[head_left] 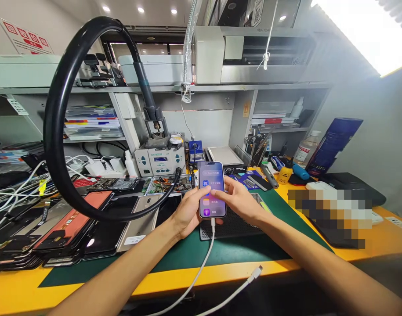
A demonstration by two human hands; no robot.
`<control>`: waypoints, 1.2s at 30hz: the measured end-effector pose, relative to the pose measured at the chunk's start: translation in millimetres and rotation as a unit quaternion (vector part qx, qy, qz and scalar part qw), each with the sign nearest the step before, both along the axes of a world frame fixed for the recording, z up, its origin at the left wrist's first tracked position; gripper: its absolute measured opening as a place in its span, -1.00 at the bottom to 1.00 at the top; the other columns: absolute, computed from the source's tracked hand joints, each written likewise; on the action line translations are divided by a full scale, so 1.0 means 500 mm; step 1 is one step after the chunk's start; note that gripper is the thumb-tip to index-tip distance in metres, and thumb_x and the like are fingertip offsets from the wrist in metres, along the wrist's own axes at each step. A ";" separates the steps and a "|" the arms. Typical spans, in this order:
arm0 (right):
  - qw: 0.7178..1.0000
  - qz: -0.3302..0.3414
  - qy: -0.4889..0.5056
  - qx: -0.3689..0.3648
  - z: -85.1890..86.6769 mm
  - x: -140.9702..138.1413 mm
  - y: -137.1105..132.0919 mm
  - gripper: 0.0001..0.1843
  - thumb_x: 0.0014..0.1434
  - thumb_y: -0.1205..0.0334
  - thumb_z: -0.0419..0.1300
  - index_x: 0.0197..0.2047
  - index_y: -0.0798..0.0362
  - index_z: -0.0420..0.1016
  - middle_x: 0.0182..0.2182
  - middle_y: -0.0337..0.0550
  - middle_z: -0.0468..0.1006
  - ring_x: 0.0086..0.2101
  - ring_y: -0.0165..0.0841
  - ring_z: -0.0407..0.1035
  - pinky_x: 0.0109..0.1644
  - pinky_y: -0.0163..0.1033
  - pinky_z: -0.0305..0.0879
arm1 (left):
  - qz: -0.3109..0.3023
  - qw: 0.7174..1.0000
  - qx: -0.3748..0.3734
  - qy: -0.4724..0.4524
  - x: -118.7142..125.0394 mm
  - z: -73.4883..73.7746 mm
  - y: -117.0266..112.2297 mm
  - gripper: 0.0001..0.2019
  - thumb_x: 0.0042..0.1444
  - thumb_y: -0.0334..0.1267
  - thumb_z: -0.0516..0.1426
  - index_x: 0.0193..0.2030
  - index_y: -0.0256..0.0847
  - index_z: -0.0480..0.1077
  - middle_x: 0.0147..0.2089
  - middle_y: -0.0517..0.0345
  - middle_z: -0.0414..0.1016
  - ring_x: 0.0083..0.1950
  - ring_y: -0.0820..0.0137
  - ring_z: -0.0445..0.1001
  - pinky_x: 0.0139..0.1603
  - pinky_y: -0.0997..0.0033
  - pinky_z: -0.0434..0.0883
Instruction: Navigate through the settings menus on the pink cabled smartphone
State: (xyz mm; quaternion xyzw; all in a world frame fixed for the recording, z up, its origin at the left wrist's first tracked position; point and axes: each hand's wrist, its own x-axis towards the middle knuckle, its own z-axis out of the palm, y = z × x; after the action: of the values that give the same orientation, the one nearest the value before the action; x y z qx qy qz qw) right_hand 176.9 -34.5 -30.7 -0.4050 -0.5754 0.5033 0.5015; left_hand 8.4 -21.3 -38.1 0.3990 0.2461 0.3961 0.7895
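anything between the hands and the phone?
Nothing visible. The left hand already holds the phone upright by its edge, the right hand touches its other side. A white cable hangs from its bottom port.

L grip (187,210) closed, R grip (242,199) fingers extended, arms fwd.
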 end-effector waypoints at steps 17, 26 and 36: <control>0.995 -0.021 0.074 -0.063 0.008 0.009 0.007 -0.55 0.24 -0.23 0.23 -0.16 0.01 0.59 -0.26 -0.11 0.66 -0.28 -0.22 0.50 -0.12 -0.10 0.43 | -0.081 0.995 0.013 -0.049 -0.005 0.014 -0.002 -0.48 0.47 0.00 -0.12 0.27 -0.28 0.44 0.00 -0.20 0.58 -0.10 0.14 0.61 -0.25 0.14 0.65; 0.995 -0.092 -0.015 0.035 0.028 0.052 0.030 -0.49 0.10 -0.24 0.35 -0.50 0.05 0.46 -0.52 -0.23 0.47 -0.43 -0.34 0.32 -0.25 -0.18 0.30 | -0.132 0.991 -0.017 -0.013 -0.004 0.013 -0.010 -0.42 0.45 0.13 -0.13 0.21 -0.26 0.47 -0.11 -0.15 0.58 -0.15 0.15 0.59 -0.19 0.12 0.61; 0.998 -0.051 0.048 -0.009 0.040 0.061 0.023 -0.58 0.07 -0.18 0.30 -0.44 0.04 0.50 -0.49 -0.16 0.55 -0.44 -0.31 0.39 -0.22 -0.15 0.35 | -0.134 0.991 -0.009 -0.015 -0.006 0.019 -0.009 -0.39 0.44 0.15 -0.13 0.19 -0.31 0.48 -0.15 -0.19 0.57 -0.19 0.13 0.57 -0.20 0.07 0.60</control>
State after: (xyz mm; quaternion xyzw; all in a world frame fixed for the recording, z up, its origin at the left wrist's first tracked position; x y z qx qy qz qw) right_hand 207.7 -23.1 -10.9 -0.4137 -0.5251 0.5012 0.5495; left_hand 5.5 -25.6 -28.7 0.4153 0.1824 0.2903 0.8426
